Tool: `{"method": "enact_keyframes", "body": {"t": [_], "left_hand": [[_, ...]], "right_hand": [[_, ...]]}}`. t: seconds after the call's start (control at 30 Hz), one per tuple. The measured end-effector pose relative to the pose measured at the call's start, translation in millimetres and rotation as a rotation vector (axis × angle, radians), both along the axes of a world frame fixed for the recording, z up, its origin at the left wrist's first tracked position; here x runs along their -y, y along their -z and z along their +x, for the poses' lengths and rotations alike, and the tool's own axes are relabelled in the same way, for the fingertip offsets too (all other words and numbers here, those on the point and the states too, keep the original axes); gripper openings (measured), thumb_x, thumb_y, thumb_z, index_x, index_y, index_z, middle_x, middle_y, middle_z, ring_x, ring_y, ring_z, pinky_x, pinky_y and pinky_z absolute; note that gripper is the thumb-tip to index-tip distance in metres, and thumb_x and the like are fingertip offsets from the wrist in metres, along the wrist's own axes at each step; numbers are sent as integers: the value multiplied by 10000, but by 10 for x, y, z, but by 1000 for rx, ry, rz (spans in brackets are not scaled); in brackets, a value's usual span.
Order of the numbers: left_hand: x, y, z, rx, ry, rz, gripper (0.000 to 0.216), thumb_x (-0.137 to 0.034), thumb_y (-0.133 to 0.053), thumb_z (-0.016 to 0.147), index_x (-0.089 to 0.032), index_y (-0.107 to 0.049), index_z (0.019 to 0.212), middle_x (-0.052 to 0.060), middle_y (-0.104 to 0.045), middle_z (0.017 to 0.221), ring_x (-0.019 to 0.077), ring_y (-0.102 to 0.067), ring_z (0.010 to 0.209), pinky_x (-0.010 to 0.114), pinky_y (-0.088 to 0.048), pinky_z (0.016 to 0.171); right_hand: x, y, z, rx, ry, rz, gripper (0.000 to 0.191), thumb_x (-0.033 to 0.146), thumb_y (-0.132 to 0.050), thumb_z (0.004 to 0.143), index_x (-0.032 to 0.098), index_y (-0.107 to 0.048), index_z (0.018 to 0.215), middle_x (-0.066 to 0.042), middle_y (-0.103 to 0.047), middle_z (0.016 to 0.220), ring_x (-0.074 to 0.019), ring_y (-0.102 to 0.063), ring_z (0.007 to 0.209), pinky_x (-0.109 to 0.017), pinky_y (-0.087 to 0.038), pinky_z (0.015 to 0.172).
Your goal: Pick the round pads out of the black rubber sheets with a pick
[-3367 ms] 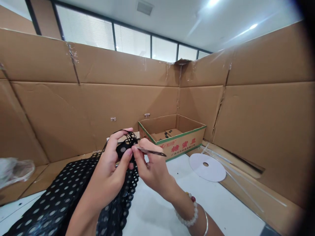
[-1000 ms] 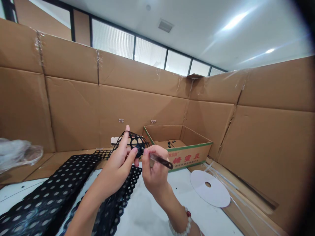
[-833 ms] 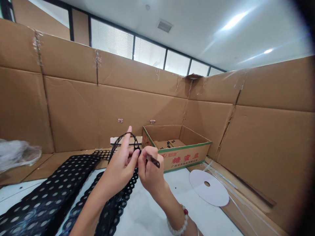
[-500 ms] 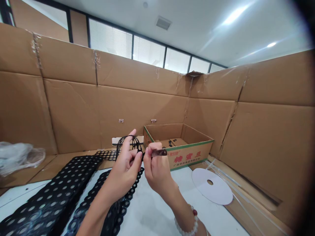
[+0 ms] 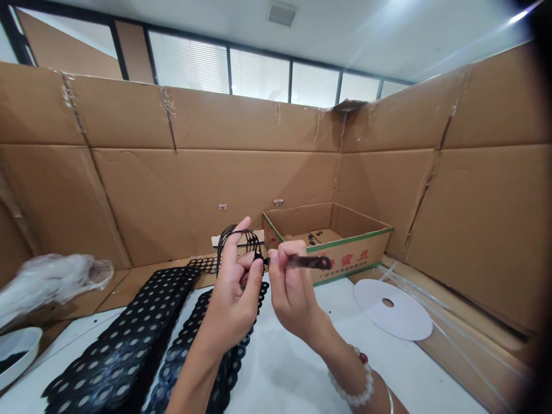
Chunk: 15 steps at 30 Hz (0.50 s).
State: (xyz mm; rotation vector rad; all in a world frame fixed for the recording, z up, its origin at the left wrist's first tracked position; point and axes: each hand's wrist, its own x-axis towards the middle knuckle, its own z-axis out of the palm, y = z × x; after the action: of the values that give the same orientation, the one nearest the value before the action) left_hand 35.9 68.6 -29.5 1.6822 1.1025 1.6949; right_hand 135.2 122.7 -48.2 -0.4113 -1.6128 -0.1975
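Note:
My left hand (image 5: pixel 236 296) is raised over the table, its thumb and fingers pinching a looped black strip (image 5: pixel 223 238) of thin cord-like lines that arches over the raised index finger. Close beside its fingertips, my right hand (image 5: pixel 295 296) is closed round a dark slim flat tool (image 5: pixel 317 262) with a hole in its outer end. The tool's tip meets the strip near the left thumb, but the contact point is too small to make out. Below and left lie a stack of black perforated strips (image 5: pixel 125 333) and a second stack (image 5: pixel 183 336), partly behind my left forearm.
An open cardboard box (image 5: pixel 357 253) with small black rings inside stands behind my right hand. A white disc (image 5: pixel 407 316) with a centre hole lies at right. Clear plastic (image 5: pixel 56 282) and a white bowl (image 5: pixel 30 345) are at left. Cardboard walls (image 5: pixel 254 178) enclose the table.
The view has tilted and shifted, bringing the white bowl into sight. My right hand has drawn slightly right, and more of the dark tool shows. Both hands keep their grips.

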Motion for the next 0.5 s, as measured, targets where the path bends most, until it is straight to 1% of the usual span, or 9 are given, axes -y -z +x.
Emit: {"method": "enact_keyframes", "body": {"t": [0.07,0.13,0.23,0.3,0.4,0.5], "left_hand": [[3,-3,0,-7,6,-1,632,-365,-490,971,-233,-211,1522,-76,-411,591,138,-385,532,271,-374,577],[1,-10,-8,-35,8,-6,642,-359,-489,973,-229,-193,1528,-75,-406,596,138,-386,536,269,-389,582],[0,-24,-22,-84,-9,-5,652,-364,-488,972,-219,-185,1531,-68,-433,612,145,-421,569,270,-412,615],[5,-31,-31,-108,-32,-4,642,-366,-486,973,-219,-201,1529,-63,-461,619,149,-450,591,281,-431,671],[26,-36,-50,-97,-38,11,610,-378,-488,975,-236,-239,1513,-40,-550,686,146,-485,618,298,-449,747],[57,-47,-74,-82,-36,37,564,-390,-495,975,-254,-291,1483,-45,-566,702,126,-420,552,288,-459,748]], "right_hand": [[13,3,-3,-12,-9,9,132,137,-335,975,243,-344,897,3,-449,796,-140,-486,602,-267,-401,518],[20,11,-17,-14,-3,14,113,145,-334,978,238,-348,916,9,-439,792,-129,-458,566,-264,-365,487],[17,28,-49,-18,20,15,106,149,-322,981,235,-360,932,9,-434,793,-123,-437,542,-269,-309,461],[8,42,-69,-41,6,9,113,157,-323,982,238,-358,912,6,-433,808,-123,-443,553,-268,-321,472],[1,63,-76,-108,-77,-25,120,151,-353,976,241,-347,896,10,-416,812,-121,-460,587,-262,-385,519],[14,71,-50,-136,-199,-80,146,125,-392,960,245,-339,896,23,-397,783,-118,-468,599,-255,-376,511]]}}
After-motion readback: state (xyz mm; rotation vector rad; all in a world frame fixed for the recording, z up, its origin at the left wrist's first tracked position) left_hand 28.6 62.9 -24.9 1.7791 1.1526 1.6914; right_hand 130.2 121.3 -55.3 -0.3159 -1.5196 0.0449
